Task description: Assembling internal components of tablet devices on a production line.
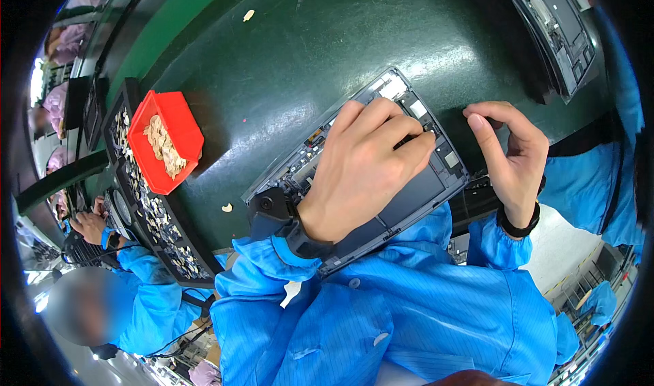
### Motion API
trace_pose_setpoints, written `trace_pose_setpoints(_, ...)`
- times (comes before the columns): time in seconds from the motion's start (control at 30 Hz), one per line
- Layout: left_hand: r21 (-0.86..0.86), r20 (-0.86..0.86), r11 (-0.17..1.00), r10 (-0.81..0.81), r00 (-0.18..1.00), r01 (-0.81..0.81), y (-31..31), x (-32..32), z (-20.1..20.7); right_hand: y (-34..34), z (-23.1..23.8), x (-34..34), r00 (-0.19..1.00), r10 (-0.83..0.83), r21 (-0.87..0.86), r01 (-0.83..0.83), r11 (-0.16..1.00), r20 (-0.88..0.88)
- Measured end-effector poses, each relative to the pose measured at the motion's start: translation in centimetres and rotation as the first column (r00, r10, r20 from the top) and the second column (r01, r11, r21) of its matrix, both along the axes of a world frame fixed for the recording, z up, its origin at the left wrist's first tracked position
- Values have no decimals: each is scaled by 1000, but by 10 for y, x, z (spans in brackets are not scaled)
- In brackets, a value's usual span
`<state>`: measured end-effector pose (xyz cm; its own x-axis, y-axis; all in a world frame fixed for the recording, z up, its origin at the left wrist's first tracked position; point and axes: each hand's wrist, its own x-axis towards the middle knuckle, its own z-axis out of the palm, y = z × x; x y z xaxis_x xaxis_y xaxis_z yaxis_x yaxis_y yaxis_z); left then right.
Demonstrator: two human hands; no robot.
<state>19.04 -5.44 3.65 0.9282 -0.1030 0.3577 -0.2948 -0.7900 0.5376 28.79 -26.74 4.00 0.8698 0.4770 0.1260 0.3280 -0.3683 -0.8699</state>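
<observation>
An opened tablet-like device [415, 198], its circuit board and dark flat inner panels exposed, lies tilted on the green table close to my body. My left hand [364, 164] rests over its middle, fingers bent and drawn together above the far right part. Whatever those fingertips grip, if anything, is hidden beneath them. To the right of the device, my right hand [512, 156] is raised with thumb and forefinger pinched together. Anything between these tips is too small to make out.
A red bin [185, 124] of beige pieces stands at left on a black tray [178, 253] of small parts. Similar opened devices are stacked [558, 42] at far right. Beige scraps [248, 15] lie on the green table [286, 59]. A co-worker's hand [88, 227] is at far left.
</observation>
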Motion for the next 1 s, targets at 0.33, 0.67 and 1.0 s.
trace_pose_setpoints(0.33, -17, 39, 995, 97, 995, -96, -7, 3, -7, 8, -4, -5, 996, -31, -61, 26, 998, -81)
trace_pose_setpoints(0.67, 301, -382, 954, 124, 916, -4, -48, -56, 7, 24, -3, -24, 963, 145, -413, -40, 910, 227)
trace_pose_setpoints(1.0, 83, -22, 992, 94, 995, -92, -35, -71, 31, 14, 15, -17, 871, 159, 266, -34, 963, -465)
